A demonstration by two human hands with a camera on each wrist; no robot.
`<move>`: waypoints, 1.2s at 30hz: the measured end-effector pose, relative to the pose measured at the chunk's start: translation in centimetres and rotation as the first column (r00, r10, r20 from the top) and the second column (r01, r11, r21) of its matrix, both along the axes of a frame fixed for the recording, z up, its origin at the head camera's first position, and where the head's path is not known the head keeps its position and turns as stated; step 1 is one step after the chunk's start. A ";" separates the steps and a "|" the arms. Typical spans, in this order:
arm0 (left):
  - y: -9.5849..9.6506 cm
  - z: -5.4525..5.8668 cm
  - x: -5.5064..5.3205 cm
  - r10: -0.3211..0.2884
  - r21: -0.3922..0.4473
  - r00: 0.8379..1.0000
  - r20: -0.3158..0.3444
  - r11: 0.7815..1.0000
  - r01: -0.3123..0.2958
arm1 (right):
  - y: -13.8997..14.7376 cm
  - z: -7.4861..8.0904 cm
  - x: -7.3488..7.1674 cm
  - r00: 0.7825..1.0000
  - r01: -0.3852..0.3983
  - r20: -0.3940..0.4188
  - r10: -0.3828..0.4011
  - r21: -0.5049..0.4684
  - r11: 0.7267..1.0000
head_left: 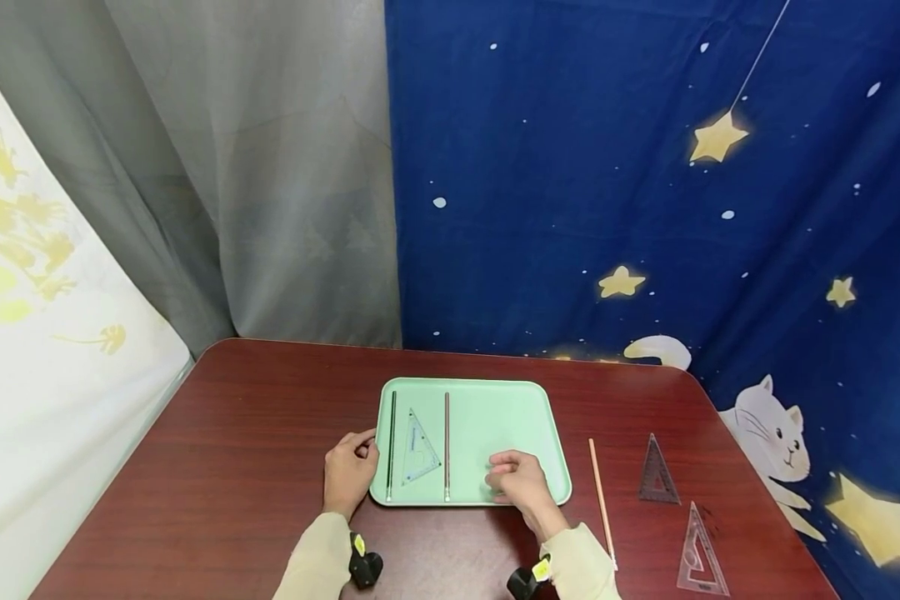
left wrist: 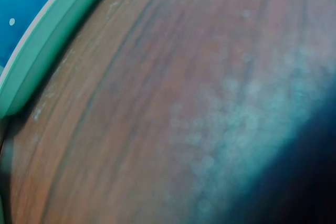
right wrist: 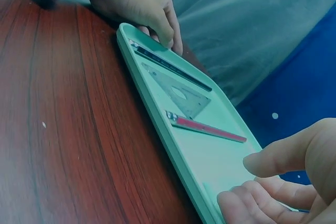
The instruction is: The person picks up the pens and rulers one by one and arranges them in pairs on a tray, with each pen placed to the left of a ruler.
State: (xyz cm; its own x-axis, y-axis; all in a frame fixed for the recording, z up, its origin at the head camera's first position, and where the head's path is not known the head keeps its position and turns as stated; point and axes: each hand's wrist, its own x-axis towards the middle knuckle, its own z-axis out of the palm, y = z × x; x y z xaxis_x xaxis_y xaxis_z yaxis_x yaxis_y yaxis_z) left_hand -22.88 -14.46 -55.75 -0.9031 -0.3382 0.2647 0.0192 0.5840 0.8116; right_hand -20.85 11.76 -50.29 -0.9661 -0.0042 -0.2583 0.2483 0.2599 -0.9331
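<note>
- Tray (head_left: 495, 417), pale green, flat on the worktop (head_left: 232, 458): spans the gap between the two hands, long axis running crosswise from one to the other.
- Left hand (head_left: 348, 471): at the tray's left rim; fingers bent, gripping that edge. Fingers out of its own wrist view; grip read from the other two.
- Dark pencil (head_left: 392, 442): in the tray, first thing right of the left hand, long axis pointing away from the person.
- Bluish clear set square (head_left: 416, 442): next one right, lying flat between pencils.
- Red pencil (head_left: 447, 446): roughly parallel to the dark one; off to the left of the right hand, apart from it.
- Right hand (head_left: 521, 483): over the tray's bare right part, the nearer hand to that space. Thumb and fingers apart, fingers bent, nothing held. Fingertip contact with the tray: cannot tell.
- Key relation, my judgement: bare tray directly under the right hand, loose pieces to its right.
- Wood-coloured pencil (head_left: 602, 500): outside the tray, right of the right hand, near end close by the sleeve; far end leans leftward.
- Dark set square (head_left: 651, 462), clear set square (head_left: 694, 525): farther right of that hand, well apart from it.
</note>
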 end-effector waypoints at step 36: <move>-0.1 -0.1 0.1 -0.004 0.014 1.000 0.008 1.000 0.004 | 5.9 0.0 1.3 0.992 0.130 0.001 -0.130 0.019 0.991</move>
State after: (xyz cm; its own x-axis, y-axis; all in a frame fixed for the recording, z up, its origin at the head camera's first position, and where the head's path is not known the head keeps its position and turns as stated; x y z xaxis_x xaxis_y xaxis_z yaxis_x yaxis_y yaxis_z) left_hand -22.82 -14.59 -55.89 -0.9064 -0.3381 0.2531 0.0152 0.5726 0.8197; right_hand -19.54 17.63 -50.29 -0.9576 0.1258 -0.2592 0.2830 0.2428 -0.9279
